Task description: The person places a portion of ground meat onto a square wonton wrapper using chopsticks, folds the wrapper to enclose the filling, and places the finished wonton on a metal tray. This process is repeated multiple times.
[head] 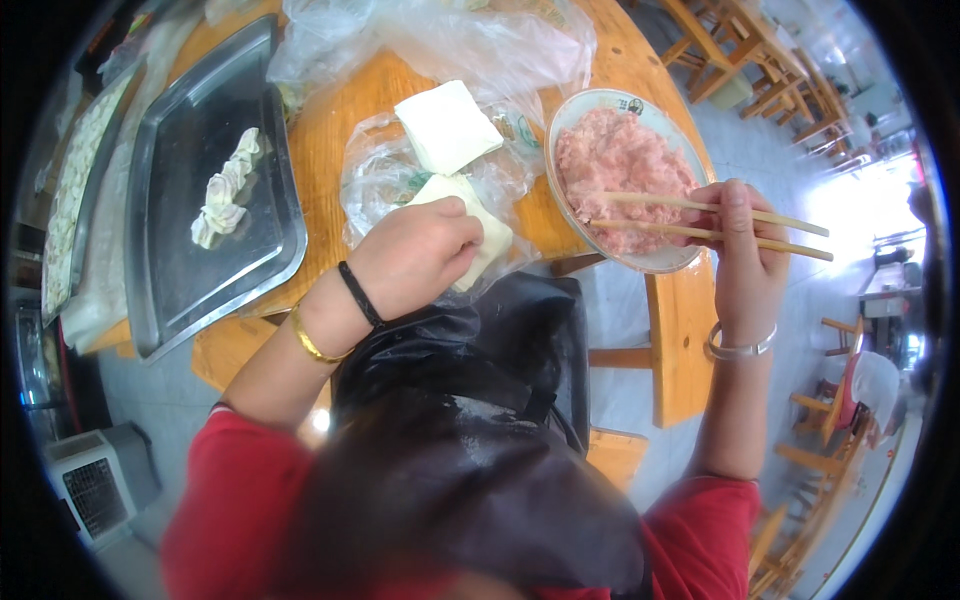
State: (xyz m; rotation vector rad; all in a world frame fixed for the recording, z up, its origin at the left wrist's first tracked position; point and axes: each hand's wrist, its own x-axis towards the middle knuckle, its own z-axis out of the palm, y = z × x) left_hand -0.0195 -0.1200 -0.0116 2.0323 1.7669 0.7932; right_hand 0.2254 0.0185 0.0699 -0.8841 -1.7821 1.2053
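In my right hand [742,232] is a pair of wooden chopsticks [772,232], their tips at the pink minced meat [622,169] in a white bowl [564,206]. My left hand [420,251] is curled, its back towards me, over a stack of pale dough wrappers [487,232]; whether its fingers hold anything is hidden. Just beyond lies a second, whiter stack of square wrappers [448,126]. Both stacks rest on a clear plastic bag [371,161]. Left of them, a row of folded wontons [225,191] sits on a dark metal tray [176,262].
More crumpled plastic bags [480,37] cover the far side of the wooden table [337,97]. Another tray of pale filled pieces [82,172] stands at the far left. A black apron [480,450] covers my lap. Wooden benches and tables [750,67] stand beyond on the right.
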